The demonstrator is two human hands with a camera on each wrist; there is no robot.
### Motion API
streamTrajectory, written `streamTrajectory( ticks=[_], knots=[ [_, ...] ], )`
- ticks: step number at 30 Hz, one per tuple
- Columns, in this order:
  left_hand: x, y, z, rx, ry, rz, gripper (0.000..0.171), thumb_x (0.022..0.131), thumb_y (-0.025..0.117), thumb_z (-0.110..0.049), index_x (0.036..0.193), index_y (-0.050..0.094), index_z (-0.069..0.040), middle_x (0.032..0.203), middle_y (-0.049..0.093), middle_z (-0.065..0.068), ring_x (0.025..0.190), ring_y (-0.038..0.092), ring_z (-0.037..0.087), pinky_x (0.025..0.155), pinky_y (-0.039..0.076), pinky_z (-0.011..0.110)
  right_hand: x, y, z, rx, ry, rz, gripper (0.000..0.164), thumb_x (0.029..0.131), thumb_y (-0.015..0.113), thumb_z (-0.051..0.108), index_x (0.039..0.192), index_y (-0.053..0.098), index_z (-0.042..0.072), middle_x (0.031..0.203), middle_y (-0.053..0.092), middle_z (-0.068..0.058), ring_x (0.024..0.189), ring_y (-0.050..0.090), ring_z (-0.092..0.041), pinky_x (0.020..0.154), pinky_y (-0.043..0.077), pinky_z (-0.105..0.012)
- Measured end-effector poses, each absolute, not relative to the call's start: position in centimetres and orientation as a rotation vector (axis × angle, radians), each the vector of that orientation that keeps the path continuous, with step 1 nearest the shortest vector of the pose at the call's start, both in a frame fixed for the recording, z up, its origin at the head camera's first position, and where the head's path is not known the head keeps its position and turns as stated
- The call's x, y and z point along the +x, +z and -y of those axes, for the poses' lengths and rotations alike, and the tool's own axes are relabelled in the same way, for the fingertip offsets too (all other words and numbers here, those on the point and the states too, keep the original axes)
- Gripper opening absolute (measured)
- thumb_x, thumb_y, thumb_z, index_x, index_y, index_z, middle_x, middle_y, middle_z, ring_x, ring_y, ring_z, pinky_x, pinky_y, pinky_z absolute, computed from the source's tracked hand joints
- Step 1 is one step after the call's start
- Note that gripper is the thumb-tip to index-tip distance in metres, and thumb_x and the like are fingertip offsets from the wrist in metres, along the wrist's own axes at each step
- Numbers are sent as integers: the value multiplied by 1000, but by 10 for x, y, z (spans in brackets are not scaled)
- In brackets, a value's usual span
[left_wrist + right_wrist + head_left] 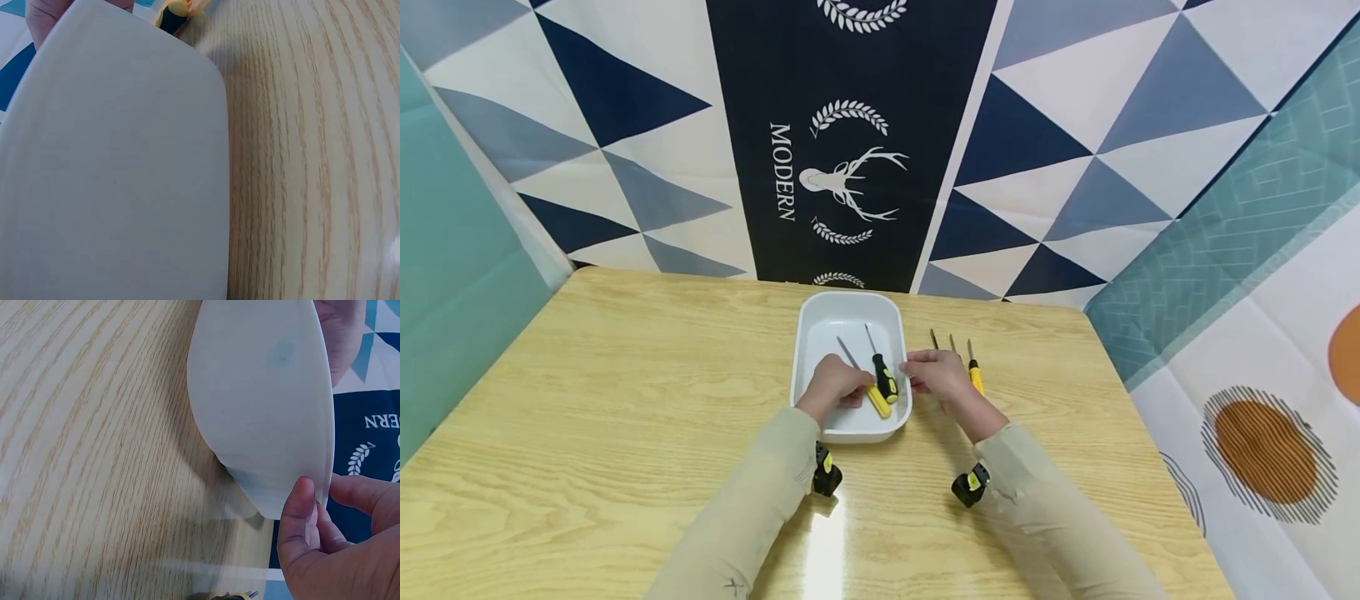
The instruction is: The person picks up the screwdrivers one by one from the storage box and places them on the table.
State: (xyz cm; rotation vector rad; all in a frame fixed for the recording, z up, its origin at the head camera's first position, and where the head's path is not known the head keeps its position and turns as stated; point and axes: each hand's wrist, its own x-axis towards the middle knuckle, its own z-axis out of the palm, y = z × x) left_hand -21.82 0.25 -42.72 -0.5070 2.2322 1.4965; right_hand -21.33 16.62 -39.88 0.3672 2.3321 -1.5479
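Note:
A white plastic tub (pixel 852 435) stands on the table in the head view. Inside it lie a black-and-yellow screwdriver (pixel 884 379) and a screwdriver with a yellow handle (pixel 877 402), their shafts toward the far side. My left hand (pixel 837 385) reaches over the near rim into the tub and pinches the yellow screwdriver where shaft meets handle; its fingertips are partly hidden. On the tub's right rim is my right hand (pixel 936 373), the wall pinched between thumb and fingers, as the right wrist view shows close up. The left wrist view is mostly the tub's outer wall (pixel 125 150).
Right of the tub, several screwdrivers lie side by side on the wooden table (pixel 625 433), partly behind my right hand; the outermost screwdriver (pixel 975 375) has a yellow and black handle. A patterned cloth (pixel 850 167) hangs behind the table's far edge.

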Motion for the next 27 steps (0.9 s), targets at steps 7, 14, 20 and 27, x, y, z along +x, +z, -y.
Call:
streamTrajectory(
  ticks=[7, 14, 20, 27],
  knots=[
    [-220, -432, -4, -499, 1495, -2266, 21, 76, 74, -13, 79, 56, -2, 53, 54, 2, 41, 53, 9, 43, 50, 19, -214, -398, -166, 374, -1561, -2320, 31, 89, 63, 14, 117, 60, 1, 113, 61, -14, 77, 60, -14, 74, 57, -27],
    [-221, -433, -5, -484, 1464, -2334, 28, 74, 78, -18, 82, 56, -2, 50, 52, 0, 39, 52, 8, 40, 46, 18, -213, -397, -164, 377, -1555, -2321, 32, 90, 62, 14, 119, 59, 1, 116, 60, -15, 80, 60, -14, 84, 55, -34],
    [-223, -432, -6, -505, 1430, -2330, 29, 76, 74, -15, 91, 54, -1, 52, 54, 2, 41, 52, 9, 40, 45, 18, -214, -397, -165, 366, -1566, -2312, 33, 90, 61, 13, 120, 58, -1, 117, 59, -17, 84, 62, -18, 87, 54, -37],
    [-221, -428, -4, -506, 1408, -2313, 21, 78, 69, -12, 88, 57, 1, 54, 55, 3, 41, 54, 10, 45, 51, 20, -214, -397, -165, 360, -1577, -2303, 34, 90, 61, 12, 121, 58, -2, 115, 60, -16, 81, 61, -16, 86, 55, -36]
  ],
)
